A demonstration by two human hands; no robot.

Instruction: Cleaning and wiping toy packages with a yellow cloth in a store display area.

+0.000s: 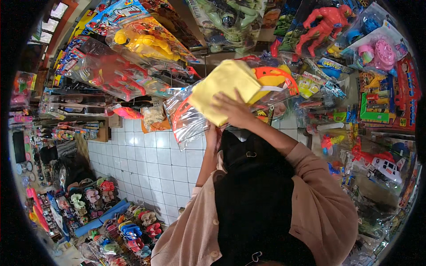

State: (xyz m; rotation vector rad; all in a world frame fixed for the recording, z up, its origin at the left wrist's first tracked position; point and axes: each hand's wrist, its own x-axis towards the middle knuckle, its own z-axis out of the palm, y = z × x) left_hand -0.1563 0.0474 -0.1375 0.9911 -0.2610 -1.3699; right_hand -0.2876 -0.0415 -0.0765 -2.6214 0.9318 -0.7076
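My right hand lies with spread fingers on a folded yellow cloth, pressing it onto a toy package in clear plastic wrap. Orange-red curved edges and yellow parts of the toy show through the wrap on both sides of the cloth. Below the package, my left hand is at its near edge, with most of its fingers hidden behind the package and cloth. It seems to support the package from there, but its grip cannot be made out.
Bagged toy figures, a yellow one and a red one, hang ahead. Packaged toys, including a white toy vehicle, line the right side. Rows of small sandals stand at lower left, beside the white tiled floor.
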